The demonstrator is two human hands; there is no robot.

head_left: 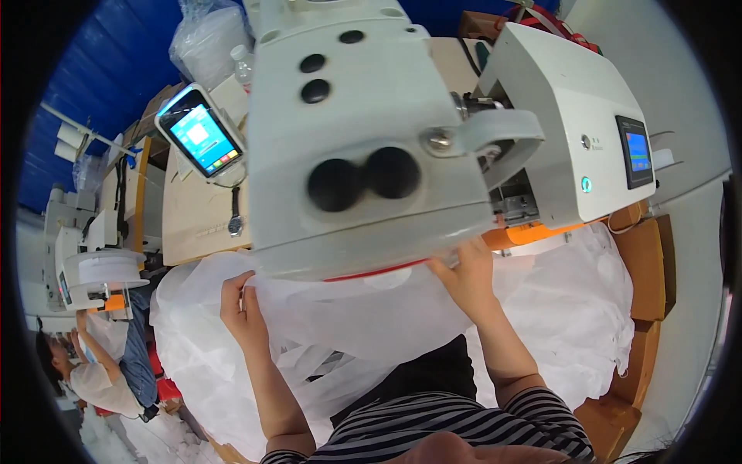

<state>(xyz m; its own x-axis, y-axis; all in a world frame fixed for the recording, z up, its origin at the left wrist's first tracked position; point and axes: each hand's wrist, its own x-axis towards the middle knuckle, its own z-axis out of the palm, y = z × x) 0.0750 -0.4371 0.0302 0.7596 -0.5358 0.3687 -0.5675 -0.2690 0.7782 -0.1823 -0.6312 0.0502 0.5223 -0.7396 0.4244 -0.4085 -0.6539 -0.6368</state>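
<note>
A thin, translucent white fabric sheet (355,317) stretches between my hands under the front of a large pale machine head (286,147). My left hand (245,313) is closed on the sheet's left edge, thumb against curled fingers, just left of the machine's front rim. Close to the rim's right end, my right hand (468,282) pinches the sheet; its fingertips are partly hidden by the machine. What lies beneath the machine head is hidden. More white fabric (209,348) spreads in loose heaps over my lap and to both sides.
A control box (564,116) with a small screen stands right of the machine head. On the left table are a lit handheld terminal (202,135) and a wristwatch (235,220). Cardboard (641,301) stands at the right. Another person (104,379) sits at a machine far left.
</note>
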